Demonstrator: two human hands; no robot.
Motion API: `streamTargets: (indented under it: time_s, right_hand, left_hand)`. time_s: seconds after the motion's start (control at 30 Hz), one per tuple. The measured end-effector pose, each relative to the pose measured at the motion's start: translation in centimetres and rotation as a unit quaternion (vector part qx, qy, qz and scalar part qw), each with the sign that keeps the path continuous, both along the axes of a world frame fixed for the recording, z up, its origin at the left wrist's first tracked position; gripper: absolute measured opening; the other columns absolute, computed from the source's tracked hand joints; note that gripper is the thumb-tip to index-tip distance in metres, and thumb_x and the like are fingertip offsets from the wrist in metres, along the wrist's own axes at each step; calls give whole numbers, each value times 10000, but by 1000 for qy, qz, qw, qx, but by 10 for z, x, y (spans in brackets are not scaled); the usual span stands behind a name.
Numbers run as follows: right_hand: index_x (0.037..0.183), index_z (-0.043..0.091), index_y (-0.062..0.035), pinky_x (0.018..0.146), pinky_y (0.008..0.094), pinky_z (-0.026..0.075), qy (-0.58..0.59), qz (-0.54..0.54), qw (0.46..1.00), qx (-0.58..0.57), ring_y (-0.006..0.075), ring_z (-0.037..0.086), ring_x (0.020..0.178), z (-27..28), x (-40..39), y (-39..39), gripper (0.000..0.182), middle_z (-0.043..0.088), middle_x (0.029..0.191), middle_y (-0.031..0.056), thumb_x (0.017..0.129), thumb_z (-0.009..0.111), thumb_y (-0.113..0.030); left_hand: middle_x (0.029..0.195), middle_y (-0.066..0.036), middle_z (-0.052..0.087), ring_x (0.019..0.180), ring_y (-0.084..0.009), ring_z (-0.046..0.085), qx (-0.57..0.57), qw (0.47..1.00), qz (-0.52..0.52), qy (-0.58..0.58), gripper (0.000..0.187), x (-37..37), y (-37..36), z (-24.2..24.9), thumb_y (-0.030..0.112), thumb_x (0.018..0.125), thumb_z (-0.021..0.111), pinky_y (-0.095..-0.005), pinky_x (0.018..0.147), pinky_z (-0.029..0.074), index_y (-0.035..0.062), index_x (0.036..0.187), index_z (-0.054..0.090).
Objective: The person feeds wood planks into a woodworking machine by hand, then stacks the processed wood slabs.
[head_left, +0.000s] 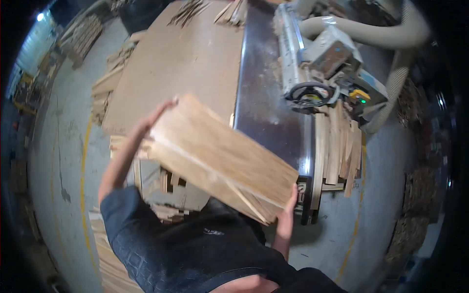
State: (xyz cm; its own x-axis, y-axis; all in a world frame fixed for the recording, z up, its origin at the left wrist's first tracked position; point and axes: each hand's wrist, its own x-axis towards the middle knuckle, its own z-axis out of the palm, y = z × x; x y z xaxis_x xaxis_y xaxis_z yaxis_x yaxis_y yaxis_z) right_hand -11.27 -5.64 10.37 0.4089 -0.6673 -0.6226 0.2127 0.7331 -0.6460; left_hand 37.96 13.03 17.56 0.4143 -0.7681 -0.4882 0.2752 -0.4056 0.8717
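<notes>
A bundle of long wooden boards (224,146) is held up in front of my body, tilted from upper left to lower right. A pale line runs along its length, and a thin strip of wood (243,196) lies slantwise against its near side. My left hand (163,111) grips the upper left end, fingers over the far corner. At the lower right end, my right hand (287,207) is closed around the edge. The boards overlap the brown worktop and the dark machine table in this view.
A brown worktop (181,63) bears wood strips (190,10) at its far end. Beside it stands a dark machine table (266,78) with a saw unit (332,53) and a hose (371,33). Planks (337,141) are stacked at right, more wood (110,80) at left.
</notes>
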Motion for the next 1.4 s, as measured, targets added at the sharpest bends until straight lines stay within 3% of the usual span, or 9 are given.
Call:
streamTargets:
  time_s: [0.03, 0.17, 0.43, 0.7, 0.97, 1.07, 1.17, 1.3, 1.4]
  right_hand:
    - [1391, 437, -67, 997, 454, 410, -5, 22, 999, -31, 250, 476, 1253, -9, 22, 4, 698, 485, 1393, 81, 909, 495, -568]
    - [1455, 285, 37, 1046, 411, 396, 85, 336, 938, -26, 275, 437, 1320, -20, 77, 27, 711, 442, 1418, 167, 967, 542, -411]
    - [1209, 578, 36, 888, 270, 439, 77, 489, 833, -245, 109, 548, 1014, -19, 121, 9, 348, 651, 1098, 60, 987, 548, -231]
    - [1310, 502, 56, 989, 371, 429, 225, 373, 808, -398, 307, 589, 1154, -26, 114, -41, 498, 580, 1272, 247, 947, 581, -275]
    - [1297, 517, 49, 968, 378, 448, 254, 408, 777, -407, 334, 587, 1139, -21, 87, -23, 517, 560, 1283, 240, 913, 636, -277]
    - [1276, 542, 21, 913, 324, 478, 162, 364, 775, -490, 245, 601, 1081, -13, 94, -10, 425, 549, 1298, 163, 911, 651, -166]
    - [1295, 528, 29, 1051, 366, 374, 69, 359, 780, -508, 333, 482, 1270, 23, 102, -2, 472, 509, 1348, 213, 885, 661, -165]
    - [1389, 454, -21, 1078, 396, 356, 4, 406, 696, -592, 341, 390, 1354, 67, 90, 0, 653, 365, 1480, 205, 827, 728, -210]
    - [1406, 427, -21, 1067, 401, 371, 9, 412, 680, -606, 342, 411, 1339, 79, 59, 10, 686, 391, 1457, 219, 825, 733, -221]
  left_hand:
    - [1387, -117, 514, 1235, -266, 514, -30, 944, -122, -306, 721, 69, -5, -29, 567, 902, 480, -421, 1087, 359, 67, 1419, 449]
    - [1470, -201, 380, 1346, -414, 351, 382, 742, 49, -548, 886, 183, -64, -41, 706, 785, 554, -564, 1102, 254, 90, 1410, 434]
    - [1546, -257, 181, 1425, -462, 137, 310, 759, 283, -498, 908, 66, -123, -123, 783, 816, 396, -692, 1062, 161, 184, 1495, 324]
    - [1485, -386, 177, 1420, -484, 141, 283, 830, 294, -380, 1238, 16, -85, -112, 793, 514, 706, -571, 1148, 122, 186, 1509, 291]
    - [1529, -256, 188, 1392, -494, 167, 301, 833, 290, -363, 1028, -14, -91, -81, 635, 555, 783, -680, 1080, 157, 148, 1406, 477]
    - [1470, -217, 342, 1348, -424, 305, 198, 848, 372, -321, 881, -48, -101, -64, 550, 631, 771, -598, 1066, 292, 132, 1365, 522]
    - [1019, -110, 628, 878, -207, 636, -250, 883, 396, 45, 710, -61, -105, -104, 578, 809, 579, -314, 762, 541, 19, 1245, 532]
    - [827, -105, 632, 728, -210, 624, -427, 757, 415, 270, 655, -158, -132, -33, 664, 830, 472, -349, 663, 542, 58, 1051, 587]
    - [929, -96, 643, 807, -235, 641, -544, 749, 205, 320, 551, -192, -149, -99, 552, 860, 521, -352, 683, 538, 56, 1093, 580]
